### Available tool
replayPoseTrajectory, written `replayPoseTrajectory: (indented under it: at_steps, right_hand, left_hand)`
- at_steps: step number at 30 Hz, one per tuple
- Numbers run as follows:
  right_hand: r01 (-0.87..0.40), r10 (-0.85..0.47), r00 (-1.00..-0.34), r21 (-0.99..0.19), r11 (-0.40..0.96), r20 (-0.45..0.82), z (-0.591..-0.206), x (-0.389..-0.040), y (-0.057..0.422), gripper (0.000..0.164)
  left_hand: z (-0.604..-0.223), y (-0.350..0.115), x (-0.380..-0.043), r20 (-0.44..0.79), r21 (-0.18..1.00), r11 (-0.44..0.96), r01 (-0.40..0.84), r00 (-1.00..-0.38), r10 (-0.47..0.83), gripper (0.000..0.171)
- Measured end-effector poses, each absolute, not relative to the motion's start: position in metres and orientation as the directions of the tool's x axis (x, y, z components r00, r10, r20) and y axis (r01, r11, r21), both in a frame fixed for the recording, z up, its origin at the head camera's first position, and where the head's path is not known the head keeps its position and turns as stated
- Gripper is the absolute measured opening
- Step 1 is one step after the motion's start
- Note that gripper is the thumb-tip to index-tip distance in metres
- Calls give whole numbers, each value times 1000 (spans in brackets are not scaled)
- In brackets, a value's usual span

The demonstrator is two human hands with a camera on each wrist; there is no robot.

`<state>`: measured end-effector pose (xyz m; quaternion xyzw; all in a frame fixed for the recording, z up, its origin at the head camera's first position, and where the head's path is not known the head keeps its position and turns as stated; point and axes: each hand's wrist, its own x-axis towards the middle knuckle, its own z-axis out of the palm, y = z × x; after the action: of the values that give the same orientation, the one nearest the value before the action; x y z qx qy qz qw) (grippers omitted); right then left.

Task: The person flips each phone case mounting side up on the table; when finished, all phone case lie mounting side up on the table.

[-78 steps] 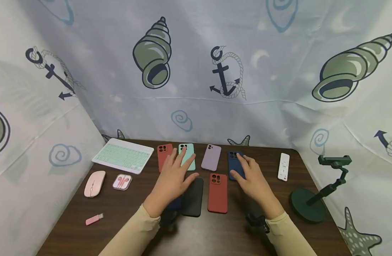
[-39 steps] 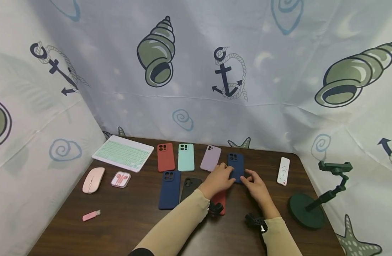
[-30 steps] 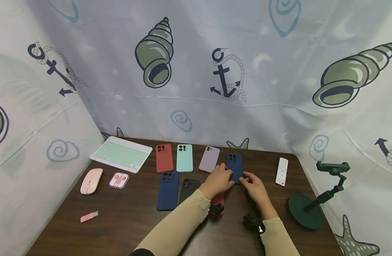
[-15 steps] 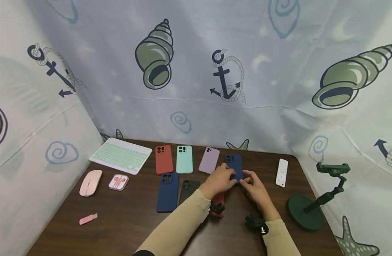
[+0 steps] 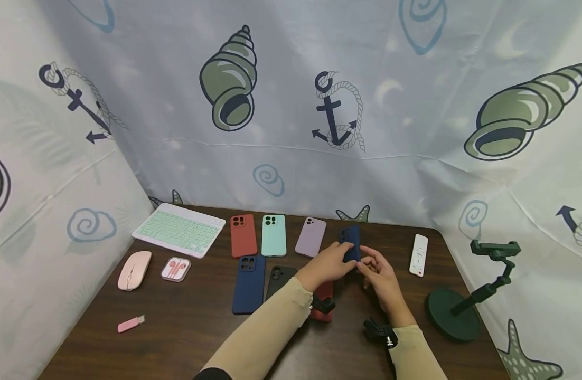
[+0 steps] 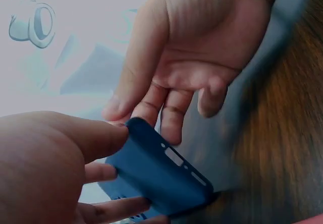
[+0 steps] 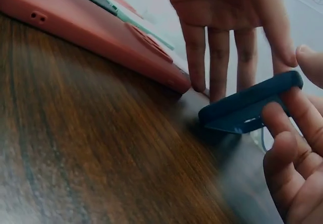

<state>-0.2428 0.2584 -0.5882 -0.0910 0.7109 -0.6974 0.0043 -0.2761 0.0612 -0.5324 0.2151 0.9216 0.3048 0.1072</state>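
Observation:
A dark blue phone case [image 5: 350,237] is tilted up at the back right of the table, its near end raised. My left hand [image 5: 330,262] holds it from the left, with the thumb at the near end and fingers over the back, as the left wrist view of the case [image 6: 156,171] shows. On the other side, my right hand [image 5: 382,277] pinches the near right corner. In the right wrist view, the right fingers [image 7: 308,113] are under the case [image 7: 247,99]. A red phone case [image 5: 323,301] lies partly hidden beneath my left wrist.
Red [image 5: 243,236], mint [image 5: 274,236] and lilac [image 5: 311,237] phone cases lie at the back. Another blue case [image 5: 249,285] and a black one [image 5: 280,277] lie in front. Keyboard [image 5: 179,230], mouse [image 5: 134,271], earphone box [image 5: 176,269], USB stick [image 5: 128,324], remote [image 5: 419,255] and green stand [image 5: 454,314] surround them.
Both hands were spread flat above the cases, then came together at the far-right blue phone case. The case has gone from lying flat to being lifted and tilted in the fingers.

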Motion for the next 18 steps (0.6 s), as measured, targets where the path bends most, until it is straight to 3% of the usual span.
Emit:
replayPoseTrajectory:
  at_steps: [4,10,18]
  right_hand:
    - [-155,-133,-981,-984,86,143,-586,-242,255,56]
    - [-146,-156,-983,-942,303,102,-590,-242,253,37]
    - [-229,-206,-969,-808,543,135,-597,-246,249,29]
  left_hand:
    - [-527,59,-276,-67,668,679,303,-885,461,63]
    - [-522,55,-277,-53,719,635,282,-889,455,60]
    - [-519,56,-279,-38,666,691,281,-912,408,55]
